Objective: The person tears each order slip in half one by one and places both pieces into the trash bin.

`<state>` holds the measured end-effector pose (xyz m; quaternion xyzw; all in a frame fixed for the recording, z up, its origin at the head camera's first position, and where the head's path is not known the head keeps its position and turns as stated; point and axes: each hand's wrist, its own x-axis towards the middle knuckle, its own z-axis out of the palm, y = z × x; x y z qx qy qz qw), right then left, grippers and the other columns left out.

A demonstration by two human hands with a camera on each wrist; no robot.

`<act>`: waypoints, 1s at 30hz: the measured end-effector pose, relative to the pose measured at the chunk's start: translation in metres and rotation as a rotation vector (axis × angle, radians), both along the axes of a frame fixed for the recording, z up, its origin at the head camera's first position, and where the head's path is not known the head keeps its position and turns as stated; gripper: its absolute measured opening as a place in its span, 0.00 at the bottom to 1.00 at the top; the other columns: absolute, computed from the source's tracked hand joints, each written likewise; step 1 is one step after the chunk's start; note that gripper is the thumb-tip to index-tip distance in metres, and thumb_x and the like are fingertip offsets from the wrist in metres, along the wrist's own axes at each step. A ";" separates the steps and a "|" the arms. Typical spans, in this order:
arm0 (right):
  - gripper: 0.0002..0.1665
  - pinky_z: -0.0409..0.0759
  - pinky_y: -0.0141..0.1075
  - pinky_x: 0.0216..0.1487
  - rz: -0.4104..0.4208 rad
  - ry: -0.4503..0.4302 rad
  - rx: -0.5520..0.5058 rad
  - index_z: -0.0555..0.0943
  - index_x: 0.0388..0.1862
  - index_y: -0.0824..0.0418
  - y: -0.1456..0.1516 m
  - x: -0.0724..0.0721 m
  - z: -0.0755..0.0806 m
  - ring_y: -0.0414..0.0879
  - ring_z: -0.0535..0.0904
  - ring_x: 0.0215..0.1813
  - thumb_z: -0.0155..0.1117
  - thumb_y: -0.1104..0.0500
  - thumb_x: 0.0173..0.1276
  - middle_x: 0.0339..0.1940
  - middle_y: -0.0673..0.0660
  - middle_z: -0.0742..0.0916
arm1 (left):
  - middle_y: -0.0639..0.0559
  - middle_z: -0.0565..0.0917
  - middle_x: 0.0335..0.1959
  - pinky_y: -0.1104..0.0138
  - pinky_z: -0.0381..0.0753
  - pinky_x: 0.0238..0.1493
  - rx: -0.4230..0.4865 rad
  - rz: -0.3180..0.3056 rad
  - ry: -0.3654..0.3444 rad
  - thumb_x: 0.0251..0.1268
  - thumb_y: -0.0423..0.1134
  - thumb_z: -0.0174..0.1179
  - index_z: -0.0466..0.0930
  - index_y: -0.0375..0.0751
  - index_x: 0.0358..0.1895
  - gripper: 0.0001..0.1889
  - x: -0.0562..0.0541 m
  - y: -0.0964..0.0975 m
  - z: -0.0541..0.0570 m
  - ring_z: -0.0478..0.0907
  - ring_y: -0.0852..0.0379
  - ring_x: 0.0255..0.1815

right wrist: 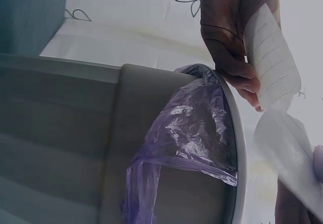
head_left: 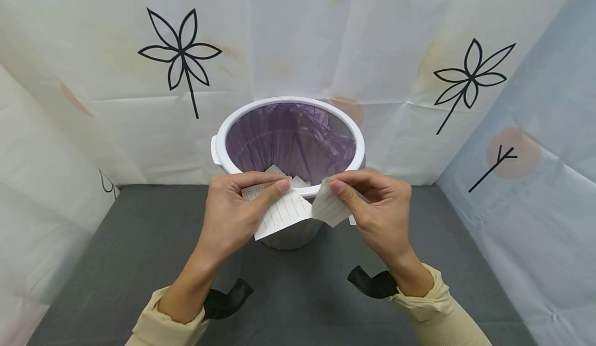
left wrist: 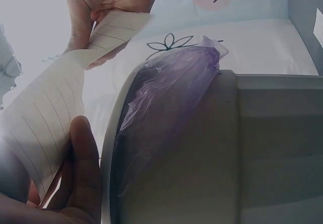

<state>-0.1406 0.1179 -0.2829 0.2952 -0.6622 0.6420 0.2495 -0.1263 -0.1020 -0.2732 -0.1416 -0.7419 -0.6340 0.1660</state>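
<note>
A sheet of lined white paper point(head_left: 286, 214) is stretched between both hands in front of the bin's near rim. My left hand point(head_left: 230, 216) pinches its left part between thumb and fingers. At the right part, my right hand point(head_left: 382, 216) pinches the paper the same way. Between the hands the sheet narrows and bends where the two parts meet, also visible in the left wrist view on the paper point(left wrist: 48, 113). Behind and below stands a white bin point(head_left: 221, 141), lined with a purple plastic bag point(head_left: 288, 134). Pieces of paper point(head_left: 276, 169) show inside, partly hidden by the hands.
The bin stands on a dark grey tabletop point(head_left: 158, 253). Pale cloth with flower drawings point(head_left: 181, 51) hangs behind and at the sides. Black curved pieces point(head_left: 228, 302) sit at both wrists. A thin dark cord loop point(head_left: 107, 183) hangs at the back left.
</note>
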 end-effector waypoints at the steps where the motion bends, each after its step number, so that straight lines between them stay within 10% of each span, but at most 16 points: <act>1: 0.10 0.84 0.32 0.37 0.000 0.002 -0.011 0.86 0.36 0.76 0.000 0.000 0.000 0.46 0.87 0.34 0.76 0.68 0.62 0.33 0.61 0.90 | 0.50 0.90 0.34 0.69 0.83 0.34 -0.002 0.007 0.000 0.57 0.30 0.75 0.92 0.34 0.38 0.06 0.000 0.000 0.000 0.86 0.58 0.41; 30: 0.10 0.85 0.32 0.36 -0.028 0.012 -0.118 0.85 0.34 0.79 0.007 -0.003 0.010 0.45 0.88 0.33 0.76 0.70 0.60 0.33 0.58 0.91 | 0.49 0.90 0.33 0.68 0.83 0.27 0.013 0.078 0.007 0.59 0.32 0.75 0.92 0.36 0.39 0.06 -0.001 -0.014 0.007 0.85 0.56 0.30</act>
